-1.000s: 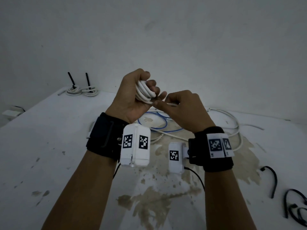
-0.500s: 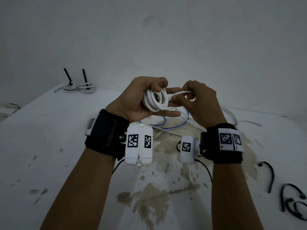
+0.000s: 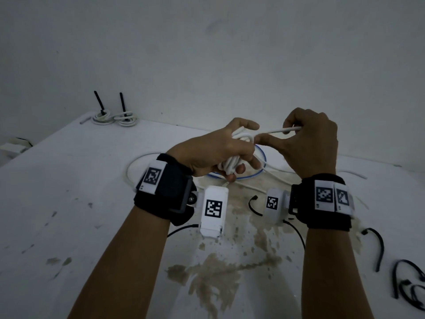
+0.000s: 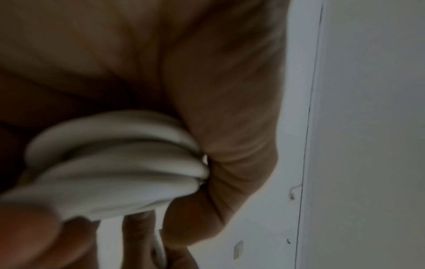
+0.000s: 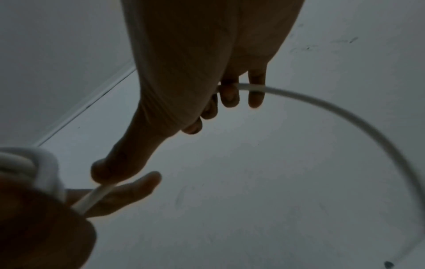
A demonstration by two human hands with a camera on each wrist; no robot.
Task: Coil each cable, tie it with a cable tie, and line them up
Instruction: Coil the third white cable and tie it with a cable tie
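Observation:
My left hand (image 3: 226, 153) grips a bundle of white cable coils (image 3: 232, 164) above the table; the wrist view shows the stacked coils (image 4: 119, 163) pressed into the palm. My right hand (image 3: 308, 139) holds the free run of the same white cable (image 3: 278, 130), its fingers curled round the strand (image 5: 255, 87), which arcs away to the right. The thumb reaches toward the coil. Two coiled white cables (image 3: 115, 117) with black ties standing up lie at the far left of the table. Loose black cable ties (image 3: 379, 247) lie at the right.
A blue cable loop (image 3: 259, 173) and loose white cable (image 3: 138, 162) lie on the white table (image 3: 69, 203) under my hands. Brown stains mark the table middle. More black ties (image 3: 411, 288) sit at the right edge. A wall rises behind.
My left hand has turned over and dropped with the coil. My right hand has moved right and up, drawing the free strand out straight from the bundle.

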